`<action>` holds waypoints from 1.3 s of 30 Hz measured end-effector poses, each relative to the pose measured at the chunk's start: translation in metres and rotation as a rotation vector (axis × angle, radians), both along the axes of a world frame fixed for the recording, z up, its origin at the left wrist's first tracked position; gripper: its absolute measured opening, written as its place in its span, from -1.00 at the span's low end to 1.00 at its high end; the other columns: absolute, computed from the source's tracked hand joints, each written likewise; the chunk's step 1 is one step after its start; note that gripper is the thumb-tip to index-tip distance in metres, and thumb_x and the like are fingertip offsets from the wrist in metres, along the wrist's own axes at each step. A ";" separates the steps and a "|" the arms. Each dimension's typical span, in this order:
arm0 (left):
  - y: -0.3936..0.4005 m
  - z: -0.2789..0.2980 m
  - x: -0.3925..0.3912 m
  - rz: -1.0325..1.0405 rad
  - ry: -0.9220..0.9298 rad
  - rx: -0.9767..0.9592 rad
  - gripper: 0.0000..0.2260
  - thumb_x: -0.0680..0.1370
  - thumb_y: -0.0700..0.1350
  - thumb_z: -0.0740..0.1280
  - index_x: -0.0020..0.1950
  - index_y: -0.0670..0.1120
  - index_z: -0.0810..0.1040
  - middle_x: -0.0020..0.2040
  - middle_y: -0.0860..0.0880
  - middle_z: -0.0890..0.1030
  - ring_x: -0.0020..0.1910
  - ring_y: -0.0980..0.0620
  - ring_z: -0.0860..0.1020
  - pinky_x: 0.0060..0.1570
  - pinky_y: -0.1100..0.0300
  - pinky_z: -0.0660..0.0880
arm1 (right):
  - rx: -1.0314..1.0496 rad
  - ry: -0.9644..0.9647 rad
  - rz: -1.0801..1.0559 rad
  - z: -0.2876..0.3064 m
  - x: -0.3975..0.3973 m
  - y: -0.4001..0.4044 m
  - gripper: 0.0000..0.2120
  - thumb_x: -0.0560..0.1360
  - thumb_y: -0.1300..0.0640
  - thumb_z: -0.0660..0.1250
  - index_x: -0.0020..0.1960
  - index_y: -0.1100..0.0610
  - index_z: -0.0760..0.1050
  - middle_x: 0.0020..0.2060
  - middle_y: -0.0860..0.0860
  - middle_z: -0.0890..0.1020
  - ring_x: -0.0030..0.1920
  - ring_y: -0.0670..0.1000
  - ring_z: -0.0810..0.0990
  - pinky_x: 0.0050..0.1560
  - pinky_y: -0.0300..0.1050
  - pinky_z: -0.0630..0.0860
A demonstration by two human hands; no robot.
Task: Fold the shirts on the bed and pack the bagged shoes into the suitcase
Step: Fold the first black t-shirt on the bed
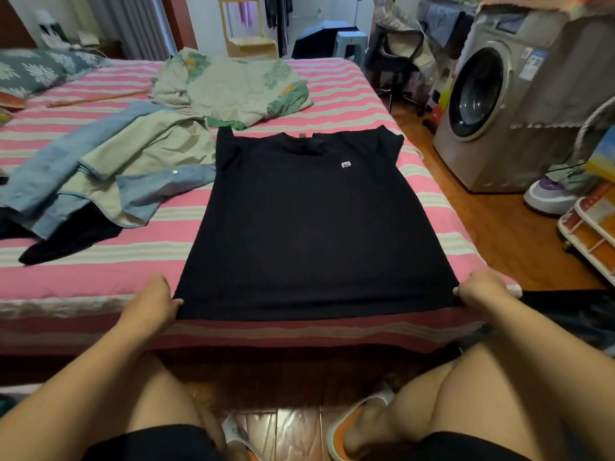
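Black cotton fills my head view: the tee (pixel 309 221) lies flat, front up, on the bed (pixel 100 281), its hem at the near edge. My left hand (pixel 151 302) pinches the hem's left corner, my right hand (pixel 479 291) the right corner, fingers curled onto the cloth. Left of the tee sits an unfolded denim shirt (pixel 83 171) in a heap. I judge I'm on the spreading step; next comes folding a side inward. Shoes and suitcase: not identifiable here
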State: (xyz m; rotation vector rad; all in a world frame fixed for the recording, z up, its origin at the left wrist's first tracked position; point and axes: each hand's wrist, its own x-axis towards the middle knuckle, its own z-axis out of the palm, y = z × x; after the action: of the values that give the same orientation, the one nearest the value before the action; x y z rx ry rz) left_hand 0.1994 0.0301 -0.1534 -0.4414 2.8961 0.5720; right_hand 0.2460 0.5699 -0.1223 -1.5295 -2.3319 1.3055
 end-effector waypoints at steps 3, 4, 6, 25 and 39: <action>0.021 -0.002 -0.005 -0.156 0.120 -0.194 -0.76 0.56 -0.10 0.39 0.12 -0.15 0.41 0.02 -0.19 0.51 -0.05 -0.20 0.50 -0.07 -0.13 0.53 | 0.580 -0.081 0.291 0.007 -0.005 -0.021 -0.69 0.55 0.23 0.35 0.28 0.19 0.43 0.15 0.16 0.49 0.11 0.15 0.48 0.01 0.07 0.48; 0.034 -0.001 -0.004 -0.234 0.236 -0.198 -0.78 0.59 -0.08 0.36 0.16 -0.14 0.45 0.06 -0.16 0.51 -0.02 -0.19 0.51 -0.06 -0.12 0.54 | 0.736 -0.033 0.477 0.000 -0.007 -0.023 -0.70 0.54 0.21 0.36 0.25 0.17 0.44 0.17 0.17 0.49 0.14 0.17 0.48 0.03 0.08 0.50; 0.067 -0.003 -0.001 -0.506 0.417 -0.169 -0.71 0.63 0.00 0.28 0.28 -0.11 0.54 0.19 -0.13 0.54 0.13 -0.18 0.53 0.06 -0.10 0.55 | 0.867 0.128 0.790 -0.013 -0.010 -0.035 -0.72 0.57 0.11 0.32 0.26 0.17 0.48 0.20 0.15 0.50 0.18 0.17 0.47 0.08 0.08 0.51; 0.234 -0.018 -0.319 -0.724 0.057 -0.205 -0.45 0.68 0.28 -0.06 0.66 0.19 -0.02 0.67 -0.02 -0.01 0.65 -0.08 -0.08 0.60 -0.06 -0.06 | 0.787 -0.135 0.718 0.021 -0.361 0.030 -0.56 0.61 -0.03 0.22 0.39 0.20 0.41 0.35 0.20 0.47 0.33 0.24 0.44 0.30 0.05 0.40; 0.306 -0.056 -0.512 -0.604 0.202 -0.252 -0.40 0.62 0.34 -0.21 0.65 0.21 -0.14 0.67 0.01 -0.16 0.63 0.02 -0.24 0.58 -0.11 -0.26 | 0.877 -0.104 0.548 -0.010 -0.528 0.051 -0.67 0.59 0.08 0.28 0.29 0.21 0.46 0.23 0.18 0.55 0.20 0.21 0.53 0.00 -0.01 0.45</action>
State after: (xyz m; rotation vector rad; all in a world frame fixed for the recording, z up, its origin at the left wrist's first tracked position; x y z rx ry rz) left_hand -0.3126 0.3365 -0.2092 0.4868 3.0661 0.1607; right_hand -0.2821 0.6208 -0.1324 -0.7174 -2.8785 0.1009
